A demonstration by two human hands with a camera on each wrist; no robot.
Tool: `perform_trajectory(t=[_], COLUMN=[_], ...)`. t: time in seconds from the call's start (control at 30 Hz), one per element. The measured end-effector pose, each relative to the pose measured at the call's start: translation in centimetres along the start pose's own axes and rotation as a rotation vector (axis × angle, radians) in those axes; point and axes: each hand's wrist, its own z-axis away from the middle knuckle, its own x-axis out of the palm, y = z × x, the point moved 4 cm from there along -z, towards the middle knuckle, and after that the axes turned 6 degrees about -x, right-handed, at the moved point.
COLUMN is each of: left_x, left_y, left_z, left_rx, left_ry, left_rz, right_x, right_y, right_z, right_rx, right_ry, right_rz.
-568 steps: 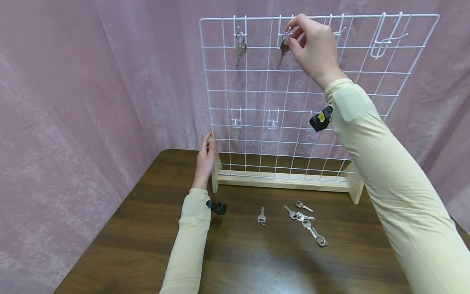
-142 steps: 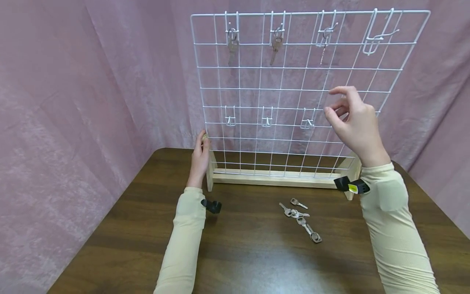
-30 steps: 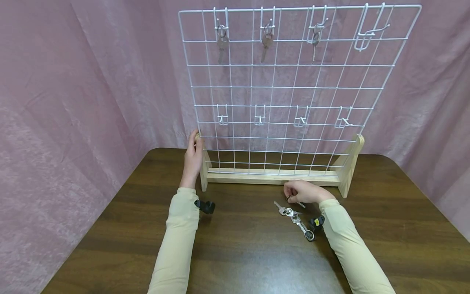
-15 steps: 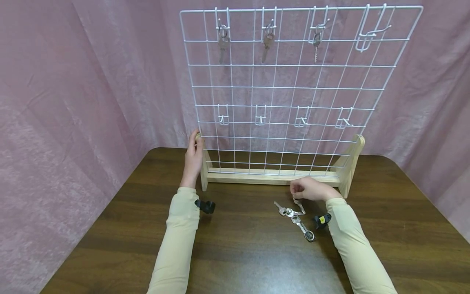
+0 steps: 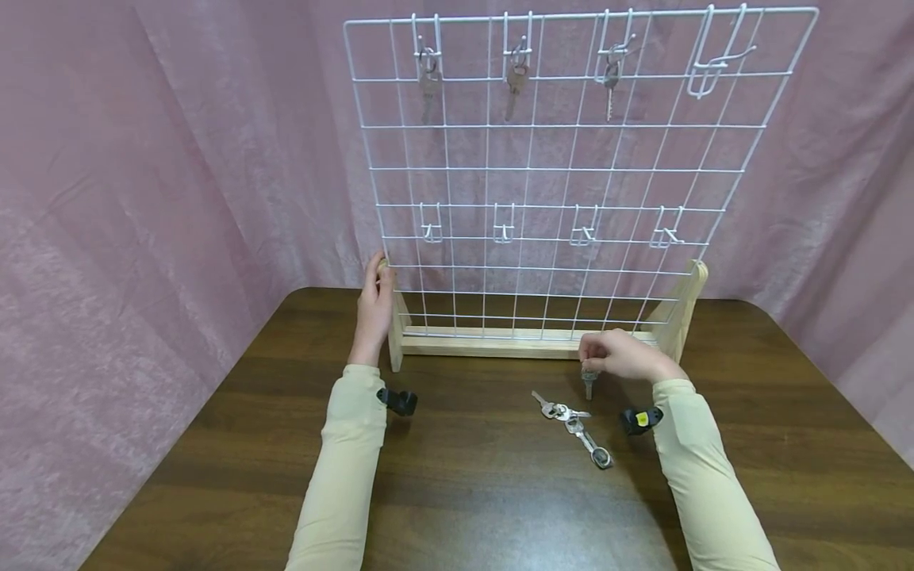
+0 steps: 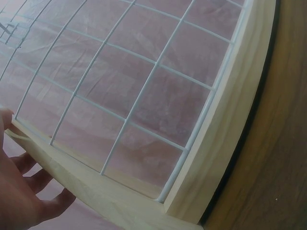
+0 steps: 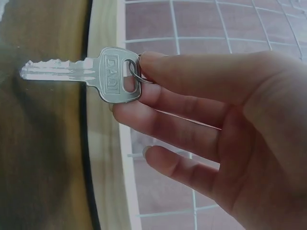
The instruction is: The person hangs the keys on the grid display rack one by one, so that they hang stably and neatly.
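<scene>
My right hand (image 5: 621,354) pinches the ring of a silver key (image 7: 112,74) between thumb and fingertips. The key hangs blade down, just off the table, in front of the stand's wooden base bar (image 5: 493,346). Close up in the right wrist view, the ring (image 7: 136,75) runs through the hole in the key's head. At the stand's left end, my left hand (image 5: 374,313) grips the wooden side piece (image 6: 81,177), its fingers curled round the edge. Keys hang on three top hooks: a left key (image 5: 430,79), a middle key (image 5: 516,77) and a right key (image 5: 612,75).
More keys (image 5: 577,427) lie overlapping on the brown table (image 5: 485,492), below the right hand. The white wire grid (image 5: 535,147) carries a bare long hook (image 5: 714,67) at top right and a lower row of bare short hooks (image 5: 505,230). Pink cloth (image 5: 214,159) hangs behind.
Since the oldest frame, the second key has been let go on its hook and the lone table key now hangs on the third. Lately my right hand picked up another key and lifted it rightward.
</scene>
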Motion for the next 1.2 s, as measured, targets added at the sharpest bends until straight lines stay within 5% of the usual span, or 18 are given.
perform_trajectory(t=[0.8, 1.2], left_x=[0.2, -0.1], left_y=[0.3, 0.3], left_z=[0.1, 0.3], left_rx=[-0.002, 0.001], left_ry=[-0.012, -0.006], left_rz=[-0.01, -0.003], right_x=[-4.6, -5.3], right_y=[-3.0, -3.9], right_z=[1.9, 2.4], right_rx=[-0.018, 0.029], right_ry=[0.333, 0.366], right_rz=[0.2, 0.211])
